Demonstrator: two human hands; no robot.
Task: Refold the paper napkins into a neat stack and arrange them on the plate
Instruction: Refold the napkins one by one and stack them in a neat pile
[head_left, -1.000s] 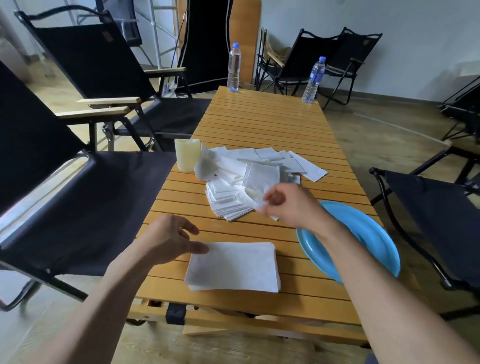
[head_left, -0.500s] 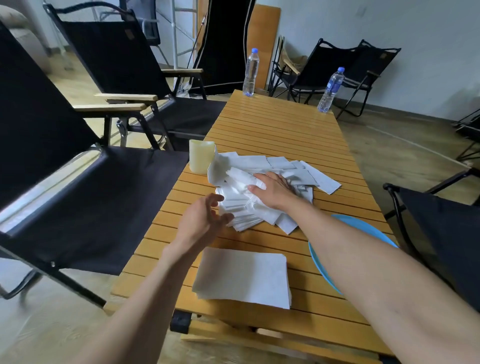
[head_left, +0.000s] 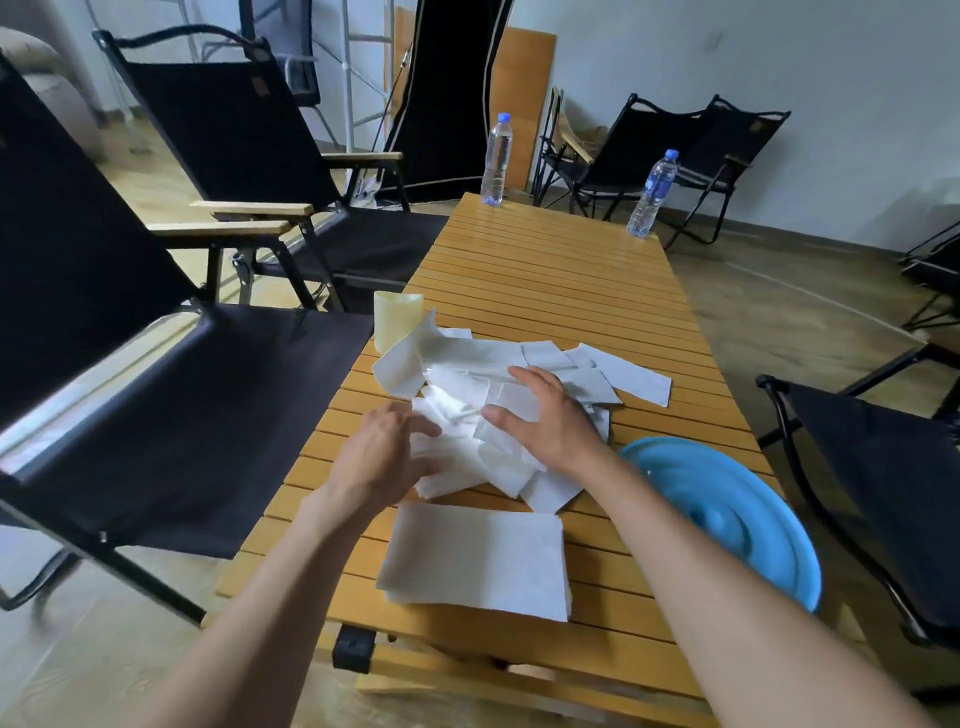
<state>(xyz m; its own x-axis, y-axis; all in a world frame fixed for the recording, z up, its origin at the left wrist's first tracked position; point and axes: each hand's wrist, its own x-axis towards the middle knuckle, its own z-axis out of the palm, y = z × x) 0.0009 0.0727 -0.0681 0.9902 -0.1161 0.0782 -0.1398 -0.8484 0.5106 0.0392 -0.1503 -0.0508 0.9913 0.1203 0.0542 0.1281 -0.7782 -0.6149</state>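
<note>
A loose heap of white paper napkins (head_left: 467, 374) lies in the middle of the wooden slat table (head_left: 545, 280). My right hand (head_left: 545, 421) rests flat on top of the heap with fingers spread. My left hand (head_left: 384, 452) touches the heap's left edge, fingers extended against the sheets. Nearer to me, a neat folded stack of napkins (head_left: 478, 561) lies flat near the table's front edge. A blue plate (head_left: 737, 514) sits at the front right of the table, partly behind my right forearm.
A pale yellow cup (head_left: 395, 317) stands just left of the heap. Two water bottles (head_left: 496, 161) (head_left: 652, 195) stand at the far end of the table. Black folding chairs (head_left: 156, 395) (head_left: 883, 478) flank the table on both sides.
My right hand put down the napkin it held and came to rest flat on the heap. My left hand left the folded stack and moved up to the heap's left edge.
</note>
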